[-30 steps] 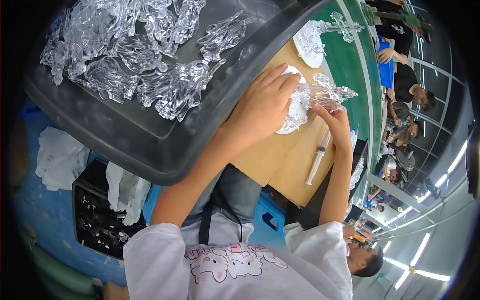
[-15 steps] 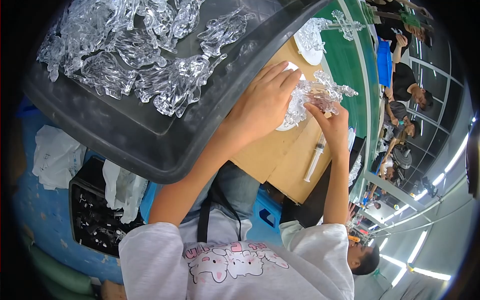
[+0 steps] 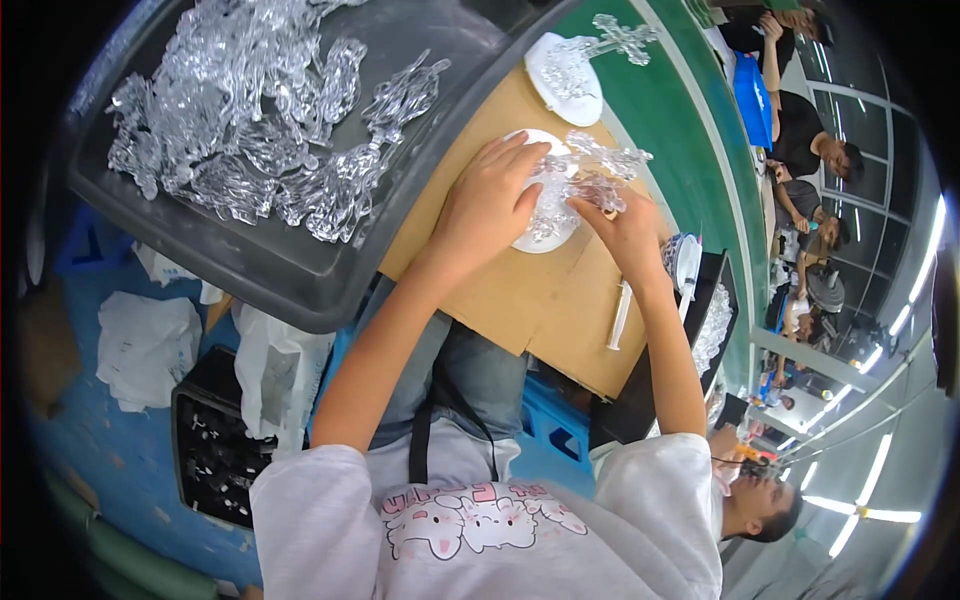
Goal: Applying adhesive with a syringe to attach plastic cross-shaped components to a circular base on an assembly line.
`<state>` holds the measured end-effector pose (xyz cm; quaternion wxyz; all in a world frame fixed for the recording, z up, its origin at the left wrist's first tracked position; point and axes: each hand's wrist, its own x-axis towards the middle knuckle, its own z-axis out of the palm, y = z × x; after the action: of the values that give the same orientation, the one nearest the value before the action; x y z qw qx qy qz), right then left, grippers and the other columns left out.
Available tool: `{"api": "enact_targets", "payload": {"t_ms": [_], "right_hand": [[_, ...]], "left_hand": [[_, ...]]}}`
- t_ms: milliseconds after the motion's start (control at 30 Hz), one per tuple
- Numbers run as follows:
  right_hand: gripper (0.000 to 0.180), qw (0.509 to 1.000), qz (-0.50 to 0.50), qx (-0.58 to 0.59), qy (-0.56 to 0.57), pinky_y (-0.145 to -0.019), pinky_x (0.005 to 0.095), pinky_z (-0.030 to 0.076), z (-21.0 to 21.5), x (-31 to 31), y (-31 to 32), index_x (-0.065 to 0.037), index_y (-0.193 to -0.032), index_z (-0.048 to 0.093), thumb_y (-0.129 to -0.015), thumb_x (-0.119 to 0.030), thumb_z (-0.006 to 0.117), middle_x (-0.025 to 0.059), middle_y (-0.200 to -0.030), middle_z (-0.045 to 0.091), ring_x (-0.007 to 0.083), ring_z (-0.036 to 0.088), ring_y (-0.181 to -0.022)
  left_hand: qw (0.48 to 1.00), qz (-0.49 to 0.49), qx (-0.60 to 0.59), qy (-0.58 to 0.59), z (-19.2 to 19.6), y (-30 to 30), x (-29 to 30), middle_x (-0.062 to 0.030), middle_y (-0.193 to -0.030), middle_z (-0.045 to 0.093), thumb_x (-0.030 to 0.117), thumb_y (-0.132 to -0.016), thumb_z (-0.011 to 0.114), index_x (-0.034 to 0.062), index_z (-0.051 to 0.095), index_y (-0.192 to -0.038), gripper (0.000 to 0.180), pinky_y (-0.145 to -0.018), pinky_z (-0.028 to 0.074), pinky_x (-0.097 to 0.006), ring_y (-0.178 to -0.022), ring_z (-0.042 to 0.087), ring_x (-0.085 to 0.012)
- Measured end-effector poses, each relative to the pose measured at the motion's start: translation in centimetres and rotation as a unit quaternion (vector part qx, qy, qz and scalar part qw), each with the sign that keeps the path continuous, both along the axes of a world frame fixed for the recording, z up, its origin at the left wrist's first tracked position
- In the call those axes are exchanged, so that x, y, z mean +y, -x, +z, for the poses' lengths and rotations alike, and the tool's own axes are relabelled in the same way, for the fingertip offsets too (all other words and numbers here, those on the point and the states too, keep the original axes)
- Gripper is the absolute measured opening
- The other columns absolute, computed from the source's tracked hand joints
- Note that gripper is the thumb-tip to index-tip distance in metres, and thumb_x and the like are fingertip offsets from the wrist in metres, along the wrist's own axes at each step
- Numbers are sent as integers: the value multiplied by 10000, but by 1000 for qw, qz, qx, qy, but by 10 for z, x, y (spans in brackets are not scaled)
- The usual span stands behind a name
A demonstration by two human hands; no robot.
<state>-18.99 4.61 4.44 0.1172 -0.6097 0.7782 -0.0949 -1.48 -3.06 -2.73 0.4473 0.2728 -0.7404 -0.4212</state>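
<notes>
My right hand (image 3: 632, 232) pinches a clear plastic figure (image 3: 600, 190) with branching, ornate arms, between thumb and fingers. It is held over a white round disc (image 3: 538, 243) that carries a mass of clear plastic (image 3: 553, 205); whether they touch I cannot tell. My left hand (image 3: 485, 200) lies along the disc's left side, fingers stretched over its edge and thumb apart near the clear plastic. Farther away, a second white disc (image 3: 550, 70) bears a clear cross-shaped piece (image 3: 625, 42). A syringe (image 3: 620, 318) lies by my right forearm.
A black tub (image 3: 300, 290) heaped with clear plastic figures (image 3: 230, 110) stands at the left, over the cardboard (image 3: 480, 305). Below are white bags (image 3: 150, 350) and a black bin (image 3: 215, 440). A dark tray of clear pieces (image 3: 712, 330) sits right. Other people work beyond the green surface (image 3: 680, 140).
The view has shifted, so the tub and discs appear farther left. My right hand still holds the clear figure, and my left hand stays at the disc with its thumb now showing.
</notes>
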Motion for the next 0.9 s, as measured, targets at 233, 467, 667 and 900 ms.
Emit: {"api": "enact_targets", "payload": {"t_ms": [233, 467, 667, 900], "right_hand": [[353, 999, 32, -19, 21, -594, 320, 466, 11, -1, 1, -2, -977, 634, -753, -258, 731, 130, -772, 639, 227, 585, -623], [288, 990, 68, 24, 118, -550, 311, 442, 36, 8, -14, -7, -905, 657, -763, -250, 719, 99, -706, 606, 204, 561, -584], [206, 985, 75, 79, 133, -524, 346, 421, 31, 10, -17, -5, -819, 665, -751, -192, 716, 97, -637, 550, 241, 551, -559], [240, 990, 37, 80, 114, -596, 362, 446, 32, 22, -11, -52, -911, 674, -764, -239, 704, 110, -703, 580, 267, 573, -656]], "left_hand": [[999, -5, -28, -26, -1, 2, 0, -200, -1203, 538, 79, -800, 582, 26, 554, -1141, 346, -978, 377, -415, -1178, 461, -352], [998, -18, -25, -62, 3, 0, -4, -184, -1186, 564, 133, -781, 651, 41, 571, -1131, 371, -920, 429, -375, -1101, 535, -341], [997, -30, -29, -63, 7, 12, -18, -141, -1014, 650, 166, -731, 706, 24, 619, -1042, 353, -833, 459, -371, -990, 586, -323], [997, 2, -64, 37, -4, 33, -22, -140, -934, 664, 175, -735, 715, 16, 673, -914, 243, -752, 475, -343, -827, 618, -296]]}}
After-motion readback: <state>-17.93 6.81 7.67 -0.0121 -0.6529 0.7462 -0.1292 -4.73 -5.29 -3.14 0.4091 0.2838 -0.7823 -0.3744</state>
